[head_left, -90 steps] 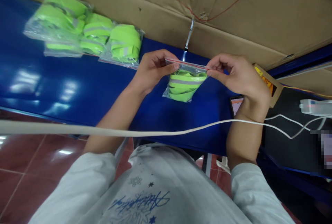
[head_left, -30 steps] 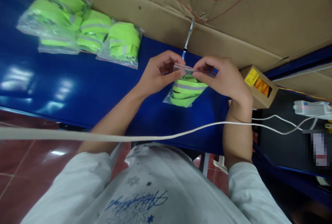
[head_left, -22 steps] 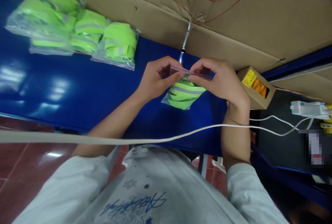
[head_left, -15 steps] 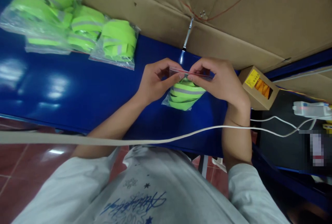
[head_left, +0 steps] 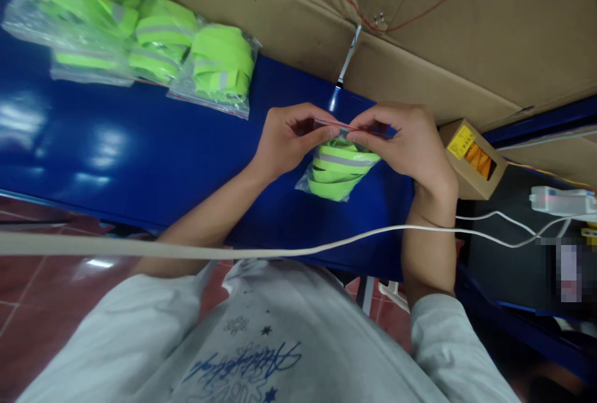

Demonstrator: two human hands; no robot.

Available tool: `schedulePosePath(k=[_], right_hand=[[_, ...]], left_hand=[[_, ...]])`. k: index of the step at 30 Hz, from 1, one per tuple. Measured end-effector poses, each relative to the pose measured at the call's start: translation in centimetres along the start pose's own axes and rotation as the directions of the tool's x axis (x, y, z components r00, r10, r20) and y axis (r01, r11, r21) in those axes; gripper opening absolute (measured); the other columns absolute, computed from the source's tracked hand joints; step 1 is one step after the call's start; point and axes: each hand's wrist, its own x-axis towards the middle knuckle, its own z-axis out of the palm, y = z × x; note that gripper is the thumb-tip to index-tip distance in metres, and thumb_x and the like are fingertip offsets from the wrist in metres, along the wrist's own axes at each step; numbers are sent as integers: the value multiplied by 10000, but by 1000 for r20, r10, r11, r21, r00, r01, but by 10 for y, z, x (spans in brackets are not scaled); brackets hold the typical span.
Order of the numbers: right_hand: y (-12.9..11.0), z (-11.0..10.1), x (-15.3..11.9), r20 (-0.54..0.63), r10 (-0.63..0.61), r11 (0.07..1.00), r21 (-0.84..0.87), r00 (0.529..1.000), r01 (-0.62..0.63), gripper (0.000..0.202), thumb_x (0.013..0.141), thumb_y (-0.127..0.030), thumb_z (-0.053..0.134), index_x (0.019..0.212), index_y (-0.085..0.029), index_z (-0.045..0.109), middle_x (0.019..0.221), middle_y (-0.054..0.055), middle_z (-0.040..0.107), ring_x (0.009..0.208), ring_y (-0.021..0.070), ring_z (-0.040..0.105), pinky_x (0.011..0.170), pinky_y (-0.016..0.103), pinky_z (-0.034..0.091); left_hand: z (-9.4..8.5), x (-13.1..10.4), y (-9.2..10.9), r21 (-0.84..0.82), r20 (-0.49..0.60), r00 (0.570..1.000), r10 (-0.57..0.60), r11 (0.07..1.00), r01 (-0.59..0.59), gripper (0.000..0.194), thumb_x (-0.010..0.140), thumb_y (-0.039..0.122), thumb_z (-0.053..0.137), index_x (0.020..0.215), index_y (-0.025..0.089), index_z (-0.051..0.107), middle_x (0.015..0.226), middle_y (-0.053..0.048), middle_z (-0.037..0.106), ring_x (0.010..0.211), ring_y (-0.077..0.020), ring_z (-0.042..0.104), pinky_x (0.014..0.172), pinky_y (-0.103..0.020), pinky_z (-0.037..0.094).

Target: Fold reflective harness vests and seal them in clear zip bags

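Observation:
A clear zip-lock bag [head_left: 304, 184] with a red-lined seal hangs between my hands, over the blue table. Inside it lies a folded neon-green strap [head_left: 342, 174] with a grey reflective stripe. My left hand [head_left: 293, 138] pinches the seal between thumb and fingers. Close beside it on the same edge, my right hand [head_left: 398, 138] pinches the bag too. The fingertips of both hands almost meet at the red line.
Several bagged neon-green straps [head_left: 221, 64] lie at the table's [head_left: 200, 160] back left. A cutter-like tool [head_left: 347, 67] leans by the cardboard. At right stands a cardboard box [head_left: 471, 163] with orange contents. A white cable [head_left: 326, 245] crosses the view in front of my forearms.
The whole view has shifted slightly, so the table and bags appear a little further right. Both hands keep their pinch on the bag's seal, with little other visible change.

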Motion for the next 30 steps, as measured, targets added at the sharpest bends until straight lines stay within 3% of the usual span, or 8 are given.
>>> schedulePosePath(k=[9, 18, 27, 30], right_hand=[[1, 1, 1, 39, 99, 995, -10, 994, -98, 222, 909, -546, 771, 924, -325, 788, 888, 27, 775, 819, 245, 703, 798, 429, 601], [0, 4, 1, -12, 47, 998, -29, 999, -48, 68, 903, -350, 808, 909, -287, 784, 841, 6, 756, 761, 202, 684, 777, 388, 597], [-3, -1, 2, 43, 43, 998, -46, 998, -41, 197, 949, -528, 730, 891, -344, 771, 869, 4, 744, 775, 216, 674, 789, 418, 594], [-5, 1, 2, 27, 10, 999, -50, 1000, -9, 209, 967, -511, 709, 868, -333, 753, 848, 21, 719, 780, 225, 665, 786, 424, 577]], left_hand=[[-1, 1, 1, -23, -4, 999, -49, 999, 49, 201, 820, 422, 897, 912, 251, 842, 893, -36, 802, 805, -181, 737, 748, -308, 588], [0, 1, -1, -50, -14, 998, -59, 997, 58, 230, 794, 432, 918, 904, 247, 837, 875, -36, 786, 808, -179, 731, 752, -315, 594], [-1, 0, 0, -24, -14, 999, -47, 999, 46, 221, 802, 428, 911, 889, 242, 829, 856, -34, 770, 794, -173, 719, 738, -308, 579], [-2, 0, 1, -18, -7, 1000, -25, 1000, 25, 232, 811, 445, 902, 880, 239, 820, 839, -34, 756, 773, -168, 705, 712, -305, 561]])
